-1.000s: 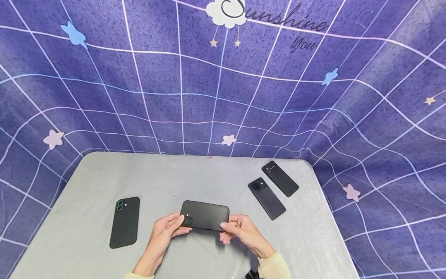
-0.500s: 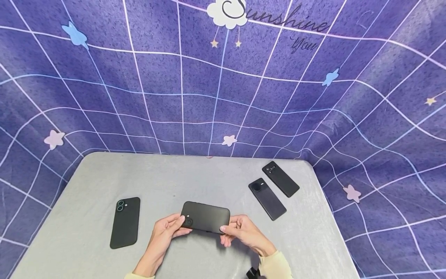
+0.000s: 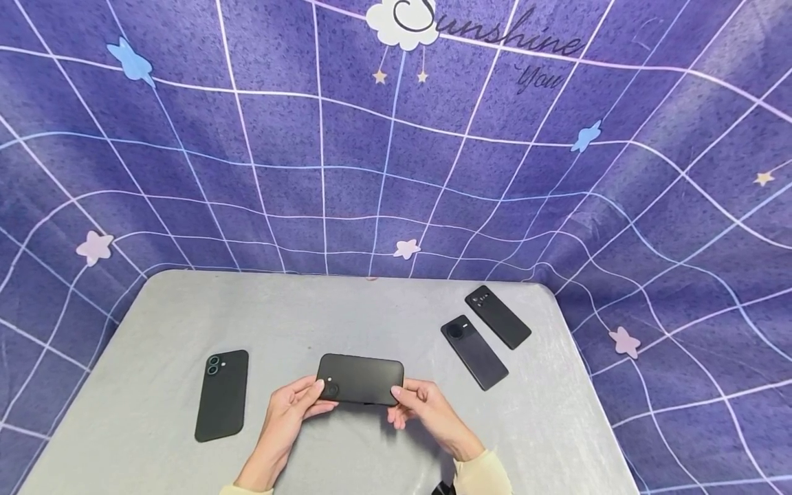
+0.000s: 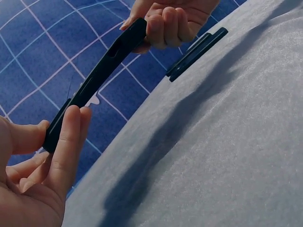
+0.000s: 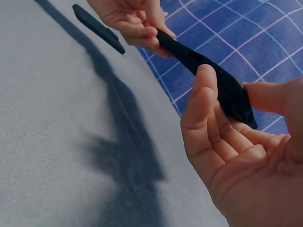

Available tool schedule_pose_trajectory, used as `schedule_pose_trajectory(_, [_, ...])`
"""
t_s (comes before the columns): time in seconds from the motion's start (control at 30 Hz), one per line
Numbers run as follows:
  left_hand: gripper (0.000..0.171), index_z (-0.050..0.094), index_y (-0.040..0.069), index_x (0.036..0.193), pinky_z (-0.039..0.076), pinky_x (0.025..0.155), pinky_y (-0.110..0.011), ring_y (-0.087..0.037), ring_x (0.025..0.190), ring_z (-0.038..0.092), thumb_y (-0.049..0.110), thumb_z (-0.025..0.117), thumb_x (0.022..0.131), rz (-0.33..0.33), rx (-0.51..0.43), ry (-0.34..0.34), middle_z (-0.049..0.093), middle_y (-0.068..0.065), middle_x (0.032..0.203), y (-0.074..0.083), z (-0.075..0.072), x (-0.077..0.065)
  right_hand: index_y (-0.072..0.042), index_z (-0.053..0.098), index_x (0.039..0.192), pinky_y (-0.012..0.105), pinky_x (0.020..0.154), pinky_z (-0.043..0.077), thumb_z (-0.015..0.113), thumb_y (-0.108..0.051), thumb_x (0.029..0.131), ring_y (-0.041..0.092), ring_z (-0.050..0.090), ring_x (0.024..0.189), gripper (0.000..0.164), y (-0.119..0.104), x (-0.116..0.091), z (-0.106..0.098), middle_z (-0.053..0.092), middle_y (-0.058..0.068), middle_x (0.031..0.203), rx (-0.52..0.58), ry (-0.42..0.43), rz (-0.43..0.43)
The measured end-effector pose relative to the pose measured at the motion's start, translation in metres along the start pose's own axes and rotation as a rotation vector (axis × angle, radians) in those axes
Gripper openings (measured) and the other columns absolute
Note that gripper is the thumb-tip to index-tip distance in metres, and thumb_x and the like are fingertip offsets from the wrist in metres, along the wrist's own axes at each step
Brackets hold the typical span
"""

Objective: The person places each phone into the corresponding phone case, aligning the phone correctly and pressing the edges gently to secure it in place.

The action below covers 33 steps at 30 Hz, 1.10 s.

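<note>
Both hands hold a black phone [image 3: 365, 379] sideways, its dark back toward the head camera. My left hand [image 3: 286, 416] pinches the camera end, thumb at the corner beside a dark lens ring and a small light dot. At the opposite end my right hand [image 3: 430, 416] pinches the corner, thumb on the back and fingers behind. Seen edge-on in the left wrist view, the phone [image 4: 97, 80] slants above the table and has a notch along its edge. The right wrist view shows the phone [image 5: 227, 90] between thumb and curled fingers; its front is hidden.
Another black phone [image 3: 221, 395] with two camera lenses lies at left on the grey table [image 3: 278, 316]. Two more phones lie side by side at right: a dark grey phone [image 3: 475, 354] with a round camera and a black phone [image 3: 498, 317]. A purple grid-patterned curtain [image 3: 346, 192] surrounds the table.
Over the last half second, the phone has shifted slightly up and left in the head view, its right end rising a little more. Both hands keep their hold; the other phones stay put.
</note>
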<state>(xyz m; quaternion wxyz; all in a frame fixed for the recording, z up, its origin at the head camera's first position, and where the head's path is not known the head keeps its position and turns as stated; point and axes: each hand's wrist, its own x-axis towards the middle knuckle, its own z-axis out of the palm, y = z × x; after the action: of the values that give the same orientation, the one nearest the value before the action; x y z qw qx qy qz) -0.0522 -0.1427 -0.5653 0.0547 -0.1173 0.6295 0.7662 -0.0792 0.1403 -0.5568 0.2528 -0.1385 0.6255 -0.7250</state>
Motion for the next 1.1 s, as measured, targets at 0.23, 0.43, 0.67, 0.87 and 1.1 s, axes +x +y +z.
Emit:
schedule_pose_trajectory(0.23, [0.042,0.059,-0.02,0.135,0.065,0.082,-0.03,-0.028,0.083,0.081,0.01,0.066,0.107,-0.02,-0.002,-0.001,0.075,-0.029,0.116,0.001,0.0,0.001,0.023,0.059,0.102,0.019,0.061,0.054,0.063,-0.009,0.108,0.007,0.061,0.061,0.033,-0.001,-0.002,0.001,0.071,0.001,0.074,-0.038,-0.035,-0.02])
schedule_pose_trajectory(0.43, [0.045,0.056,-0.022,0.137,0.065,0.081,-0.031,-0.027,0.082,0.081,0.011,0.066,0.107,-0.008,-0.006,-0.004,0.074,-0.03,0.118,0.003,0.002,0.001,0.017,0.062,0.101,0.019,0.06,0.053,0.062,-0.012,0.109,0.008,0.06,0.06,0.03,-0.001,-0.001,0.0,0.069,0.001,0.073,-0.081,-0.028,-0.025])
schedule_pose_trajectory(0.67, [0.039,0.058,-0.021,0.132,0.066,0.082,-0.035,-0.029,0.083,0.081,0.006,0.067,0.106,0.025,-0.038,0.013,0.076,-0.028,0.113,0.002,0.004,0.0,0.008,0.064,0.102,0.019,0.06,0.053,0.062,-0.017,0.11,0.008,0.061,0.061,0.026,0.002,0.003,0.008,0.068,0.001,0.074,-0.096,0.125,-0.019])
schedule_pose_trajectory(0.87, [0.035,0.06,-0.02,0.127,0.066,0.081,-0.035,-0.029,0.085,0.081,0.005,0.068,0.105,0.038,-0.041,0.018,0.076,-0.028,0.109,0.003,0.011,-0.003,0.005,0.061,0.115,0.02,0.06,0.057,0.074,-0.009,0.102,0.008,0.065,0.06,0.023,0.008,0.006,0.02,0.073,0.003,0.075,-0.051,0.248,-0.007])
schedule_pose_trajectory(1.1, [0.036,0.06,-0.02,0.128,0.066,0.08,-0.034,-0.028,0.086,0.081,0.008,0.068,0.106,0.04,-0.048,0.008,0.076,-0.029,0.11,0.002,0.011,-0.005,0.008,0.06,0.114,0.022,0.061,0.06,0.066,-0.008,0.107,0.009,0.069,0.063,0.019,0.009,0.006,0.018,0.076,0.011,0.08,0.015,0.181,-0.078])
